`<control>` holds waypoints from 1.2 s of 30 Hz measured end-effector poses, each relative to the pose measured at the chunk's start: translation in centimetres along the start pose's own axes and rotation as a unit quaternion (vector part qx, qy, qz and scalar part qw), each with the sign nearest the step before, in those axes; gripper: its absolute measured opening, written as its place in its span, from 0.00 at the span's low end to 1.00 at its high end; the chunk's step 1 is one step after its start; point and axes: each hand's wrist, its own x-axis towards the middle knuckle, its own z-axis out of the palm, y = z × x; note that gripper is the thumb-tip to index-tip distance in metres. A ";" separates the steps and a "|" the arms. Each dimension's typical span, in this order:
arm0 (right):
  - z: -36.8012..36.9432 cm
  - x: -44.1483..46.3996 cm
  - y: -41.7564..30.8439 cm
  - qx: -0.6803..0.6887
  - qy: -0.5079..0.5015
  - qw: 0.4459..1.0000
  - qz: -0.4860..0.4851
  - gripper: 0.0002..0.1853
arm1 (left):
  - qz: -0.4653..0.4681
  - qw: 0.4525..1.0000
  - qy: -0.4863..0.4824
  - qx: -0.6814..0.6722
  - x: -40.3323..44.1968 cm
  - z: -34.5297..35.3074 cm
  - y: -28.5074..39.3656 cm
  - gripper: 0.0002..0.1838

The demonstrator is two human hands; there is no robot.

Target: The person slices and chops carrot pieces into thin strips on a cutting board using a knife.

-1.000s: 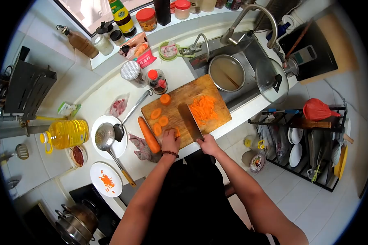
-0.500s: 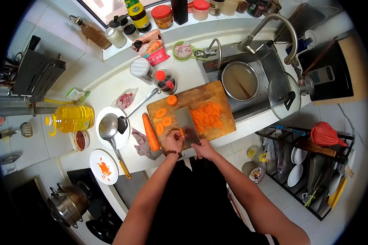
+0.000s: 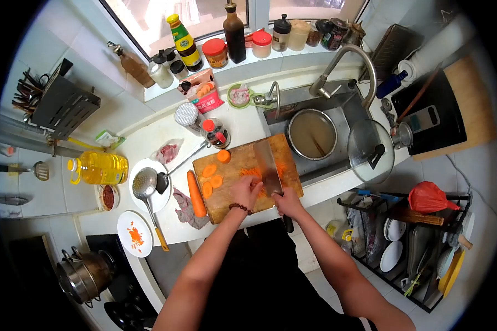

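Note:
My right hand point(image 3: 288, 203) is closed round the dark handle of a cleaver point(image 3: 268, 165), whose broad blade stands over the carrot shreds. Orange carrot shreds point(image 3: 250, 172) lie left of the blade, and more show at its right. Beside the blade, my left hand point(image 3: 247, 190) rests low over the shreds, fingers loosely bent and apart, a beaded bracelet at the wrist. All this is on a wooden cutting board point(image 3: 233, 161). Carrot slices point(image 3: 209, 170) and a short carrot end point(image 3: 223, 156) sit on its left part. A long carrot piece point(image 3: 195, 193) lies along the board's left edge.
Behind the board is a sink with a metal pot point(image 3: 312, 133) of cloudy water. A glass lid point(image 3: 371, 150) leans at its right. Left are a plate with a skimmer point(image 3: 144, 183), a grey cloth point(image 3: 190, 209), an oil jug point(image 3: 102, 167) and a plate of carrot bits point(image 3: 134, 233).
The cleaver has moved right across the board into the shred pile. My left hand has followed it rightward, its pinch on carrot strips loosened. The view has also shifted.

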 end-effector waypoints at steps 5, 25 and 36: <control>-1.9 1.1 1.3 0.069 -0.049 0.996 0.029 0.09 | -0.024 1.000 0.010 0.001 -0.7 0.4 -3.0 0.08; -6.1 -2.2 -3.5 -0.519 0.044 0.743 -0.421 0.18 | 0.152 0.971 -0.104 0.152 7.0 -0.3 -2.0 0.05; -8.3 -2.8 -1.8 -0.452 0.077 0.857 -0.234 0.25 | -0.213 0.965 -0.064 0.136 -3.0 -7.1 -12.5 0.12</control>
